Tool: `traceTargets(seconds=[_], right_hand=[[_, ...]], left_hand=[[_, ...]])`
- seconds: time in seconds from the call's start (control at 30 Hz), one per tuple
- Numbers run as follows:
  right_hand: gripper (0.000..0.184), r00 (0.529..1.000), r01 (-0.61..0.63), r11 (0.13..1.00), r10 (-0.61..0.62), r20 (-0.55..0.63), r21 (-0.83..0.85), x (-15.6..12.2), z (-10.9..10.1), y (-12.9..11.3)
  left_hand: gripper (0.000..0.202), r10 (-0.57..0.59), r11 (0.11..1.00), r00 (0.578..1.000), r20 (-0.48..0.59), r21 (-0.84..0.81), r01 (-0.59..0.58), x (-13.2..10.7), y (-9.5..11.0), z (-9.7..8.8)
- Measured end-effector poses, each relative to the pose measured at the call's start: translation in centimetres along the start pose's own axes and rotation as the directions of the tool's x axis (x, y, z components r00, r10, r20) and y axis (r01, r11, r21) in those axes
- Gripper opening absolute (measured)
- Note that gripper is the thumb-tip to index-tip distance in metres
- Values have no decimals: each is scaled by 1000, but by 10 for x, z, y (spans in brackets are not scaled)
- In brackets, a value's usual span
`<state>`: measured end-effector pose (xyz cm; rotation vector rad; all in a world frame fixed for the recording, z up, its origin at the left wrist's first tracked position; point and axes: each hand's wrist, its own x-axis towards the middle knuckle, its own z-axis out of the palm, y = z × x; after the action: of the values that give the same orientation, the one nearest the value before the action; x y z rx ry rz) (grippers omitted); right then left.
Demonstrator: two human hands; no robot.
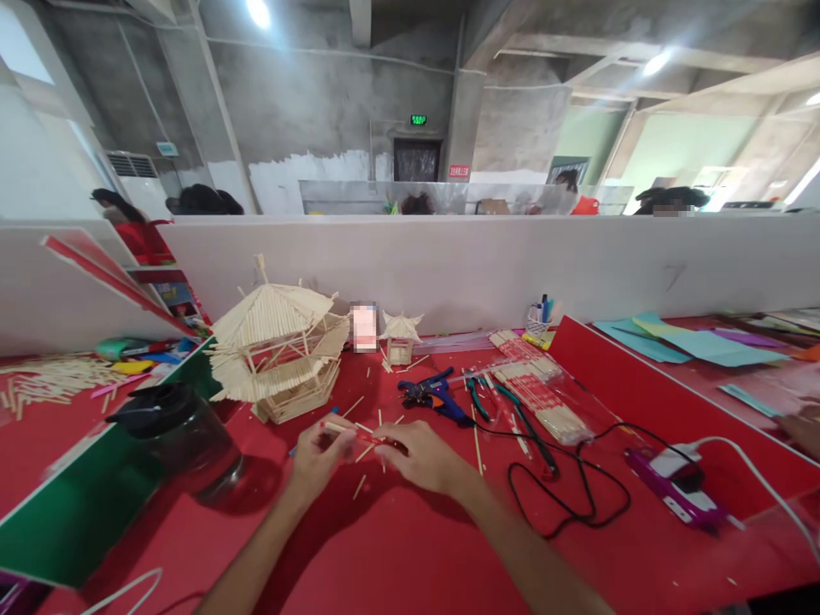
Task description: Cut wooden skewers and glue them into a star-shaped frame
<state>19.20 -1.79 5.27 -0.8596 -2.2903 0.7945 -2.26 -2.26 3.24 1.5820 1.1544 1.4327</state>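
Observation:
My left hand (320, 453) is closed in a pinch on a short pale wooden stick (334, 426) above the red table. Close to its right, my right hand (423, 454) is closed around a thin red object (371, 440) that reaches toward the left fingertips; its kind is too blurred to make out. Below and between the hands, several cut sticks (360, 487) lie loose. Behind my left hand stands a large pavilion model (275, 342) built of pale sticks, with a tiered roof. A much smaller pavilion model (401, 340) stands farther back.
Blue-handled pliers (436, 395), green-handled pliers (477, 397) and packs of sticks (538, 384) lie to the right. A black cable (595, 517) loops toward a purple power strip (679, 491). A dark-lidded jug (185, 444) stands left. Low dividers (641, 376) flank the workspace.

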Motion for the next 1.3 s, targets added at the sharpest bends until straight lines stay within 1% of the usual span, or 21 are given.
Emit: traceTargets(seconds=[0.07,0.13,0.17,0.23,0.33,0.4,0.43,0.47,0.5,0.57,0.63,0.7,0.77,0.83,0.9,1.0,1.07,1.17,1.2,1.27,1.3], right_hand=[[25,1000,-8,1000,8,-6,6,0,1,-1],[29,1000,-21,999,21,-19,-25,-1,-2,4],[30,999,-31,999,29,-36,-42,-1,-2,7],[31,997,-49,997,45,-65,-61,-2,-1,12],[30,995,-74,995,69,-70,-68,-1,6,14],[27,995,-87,995,84,-53,-54,-1,13,11],[26,995,-90,996,88,-45,-28,-1,15,8],[26,995,-88,996,88,-36,10,0,18,5],[26,996,-80,995,81,-30,56,0,19,3],[27,998,-58,989,63,-32,134,0,20,-1],[30,998,-51,987,57,-35,151,1,19,0],[34,998,-56,990,57,-10,132,1,16,4],[36,998,-67,992,65,21,107,0,11,11],[38,996,-79,994,76,36,77,-2,6,18],[38,996,-80,996,78,51,44,-3,1,22],[36,993,-65,998,63,100,23,-6,-8,25],[35,990,-53,998,49,130,23,-7,-16,26],[36,987,-39,999,35,157,21,-12,-35,32],[37,986,-47,999,43,159,22,-15,-43,35],[40,987,-89,995,83,139,37,-22,-60,44],[41,988,-117,992,111,109,55,-27,-70,49]], left_hand=[[27,-38,992,990,-133,-125,22,4,-3,-4],[30,-117,965,966,-232,-255,56,9,-6,-8],[33,-158,948,953,-257,-308,74,10,-6,-9],[36,-220,923,938,-267,-368,112,11,-7,-7],[37,-255,917,938,-235,-366,158,7,-7,4],[35,-241,930,953,-182,-324,173,2,-6,12],[35,-232,938,964,-132,-294,185,-1,-5,17],[36,-224,944,973,-53,-259,204,-3,-4,21],[37,-217,948,976,-3,-240,210,-5,-3,25],[38,-197,953,979,53,-223,204,-7,0,31],[38,-177,958,981,76,-214,189,-8,2,34],[36,-153,963,985,77,-212,166,-8,3,34],[33,-141,962,989,30,-231,145,-7,2,31],[37,-150,953,986,-71,-277,125,-6,-1,25],[40,-166,944,975,-147,-310,114,-3,-4,17],[39,-172,942,970,-170,-318,111,4,-5,4],[39,-182,925,958,-224,-368,90,9,-2,-5],[39,-187,880,911,-367,-474,-10,17,6,-19],[39,-181,868,898,-400,-494,-44,19,9,-24],[38,-166,854,888,-429,-513,-89,21,13,-31],[38,-164,849,892,-422,-520,-90,22,15,-33]])
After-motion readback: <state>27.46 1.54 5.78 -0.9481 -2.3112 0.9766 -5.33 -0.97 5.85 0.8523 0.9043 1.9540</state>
